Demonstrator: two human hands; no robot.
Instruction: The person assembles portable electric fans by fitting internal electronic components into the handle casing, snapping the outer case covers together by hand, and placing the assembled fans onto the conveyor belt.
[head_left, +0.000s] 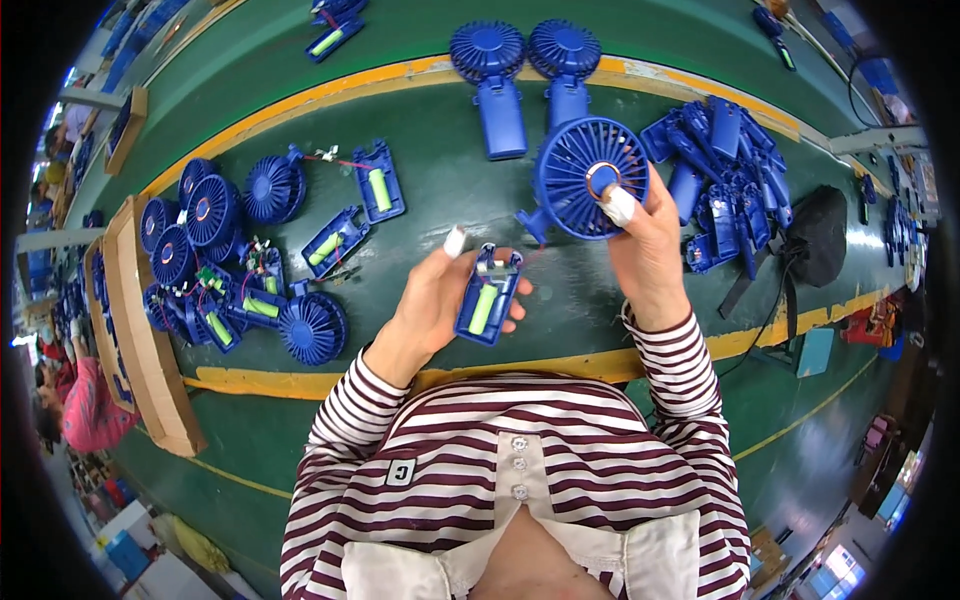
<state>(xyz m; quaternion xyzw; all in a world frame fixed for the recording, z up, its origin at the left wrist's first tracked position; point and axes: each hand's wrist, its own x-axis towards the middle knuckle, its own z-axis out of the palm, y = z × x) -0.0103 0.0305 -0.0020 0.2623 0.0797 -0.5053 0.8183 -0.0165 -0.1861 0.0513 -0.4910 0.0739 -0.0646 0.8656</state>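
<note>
Taking 12 o'clock as straight ahead of the person, a co-worker in pink [95, 405] sits between 8 and 9 o'clock, beside a cardboard box [165, 385] just under 9. Right of the box, at about 9 o'clock, blue fan heads [213, 210] crowd together with opened casings and small green circuit parts on the dark green tabletop [440, 150]. Around 10 o'clock lie two open handle casings [378, 158], each with a pale green cell in it.

Near the centre of the dial, the left hand [430, 300], its thumb tip wrapped in white, holds an open blue handle shell [503, 303]; the fingers curl behind it while the thumb stands up clear of it. A green cell [484, 308] lies inside, and the shell leans toward 1 o'clock.

At 12 o'clock, two blue fans with handles [487, 50] lie side by side, the right one partly covered by the fan head [565, 165] held at about 1:30. The right hand [648, 250] has that head pinched in its grip, white-wrapped thumb on the hub, fingers behind.

At 2 o'clock, blue casings [725, 180] lie heaped; beyond them, nearer 3, sits a black object [818, 235] with a strap.
</note>
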